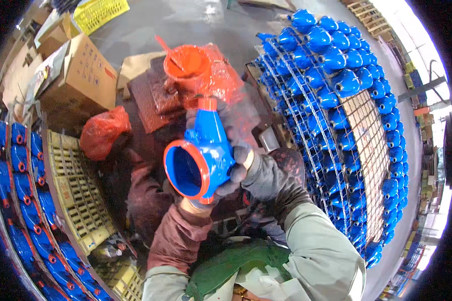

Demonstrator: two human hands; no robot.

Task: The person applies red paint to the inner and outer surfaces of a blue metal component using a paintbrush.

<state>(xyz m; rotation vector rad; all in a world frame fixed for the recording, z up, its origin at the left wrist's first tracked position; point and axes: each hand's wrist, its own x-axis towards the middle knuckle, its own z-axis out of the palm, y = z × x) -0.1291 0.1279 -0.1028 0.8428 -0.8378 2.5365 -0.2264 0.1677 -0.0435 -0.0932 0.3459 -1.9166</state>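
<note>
A glossy blue valve body (213,130), with a red-painted rim around its wide round opening and red on its narrow upper end, is held up in front of me. My right hand (242,163), in a dark grey glove, grips its right side. From below, my left hand (226,189) supports it; most of that hand is hidden behind the casting. Just beyond stands a red paint bucket (207,64) with a red-smeared brush (170,52) leaning in it. Red-stained plastic (223,75) hangs about the bucket.
Blue castings (336,57) fill a wire-mesh crate (306,100) at the right. More red-rimmed blue castings (20,160) stand in rows at the far left, beside a cream slatted pallet (75,185). A red plastic bag (105,131) and cardboard box (88,75) lie left of the bucket.
</note>
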